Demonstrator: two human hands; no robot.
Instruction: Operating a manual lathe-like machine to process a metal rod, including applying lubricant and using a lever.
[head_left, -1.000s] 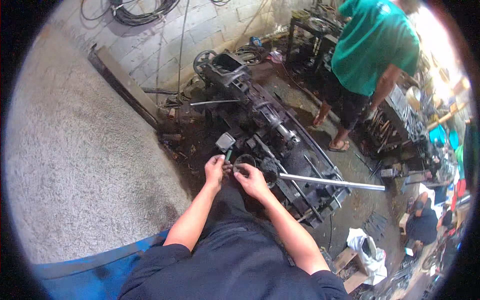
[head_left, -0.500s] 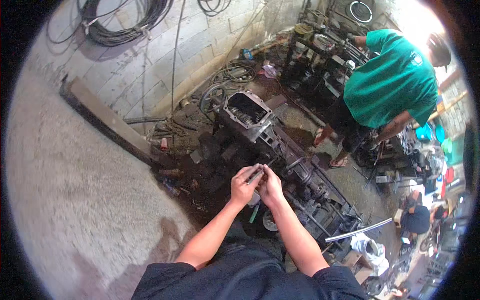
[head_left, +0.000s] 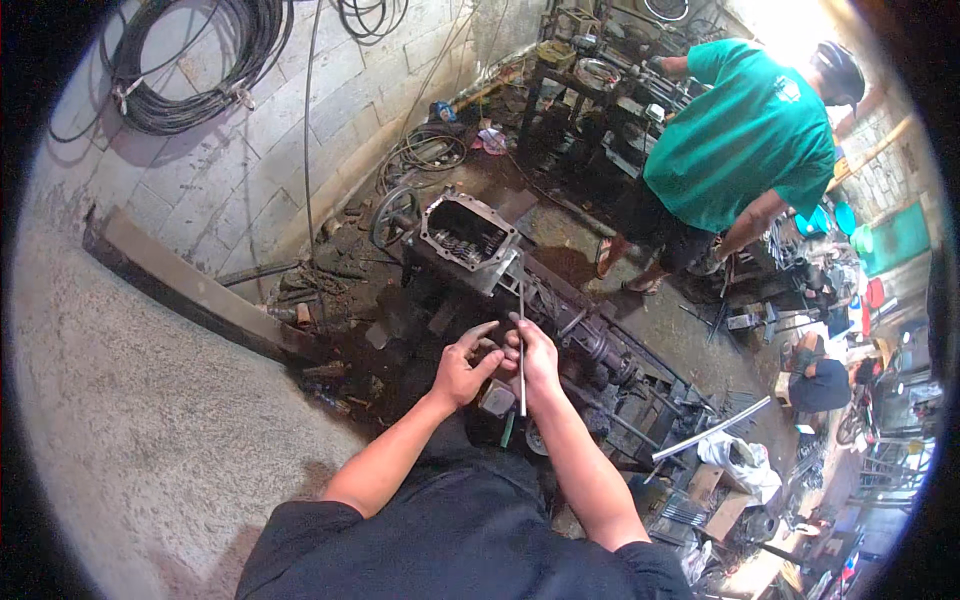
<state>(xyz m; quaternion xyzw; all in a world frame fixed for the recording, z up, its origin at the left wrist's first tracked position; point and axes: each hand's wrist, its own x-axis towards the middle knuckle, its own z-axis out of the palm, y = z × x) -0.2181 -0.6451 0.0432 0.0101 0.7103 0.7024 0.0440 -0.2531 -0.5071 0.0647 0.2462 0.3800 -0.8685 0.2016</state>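
My right hand (head_left: 536,356) grips a thin metal rod (head_left: 521,350) and holds it upright in front of me. My left hand (head_left: 463,367) sits close beside it, fingers curled toward the rod, touching it or a small part I cannot make out. Just beyond both hands lies a dark, greasy gearbox (head_left: 520,290) on the floor. Its open top housing (head_left: 467,235) shows gears inside.
A person in a green shirt (head_left: 750,140) bends over a cluttered workbench (head_left: 590,75) at the back right. Coiled cables (head_left: 190,70) hang on the brick wall. A steel beam (head_left: 190,290) lies at the left, a long metal bar (head_left: 710,430) and scrap parts at the right.
My hands have risen from the gearbox's near end and now hold the rod upright. The view has tilted up, showing more of the wall and the open housing.
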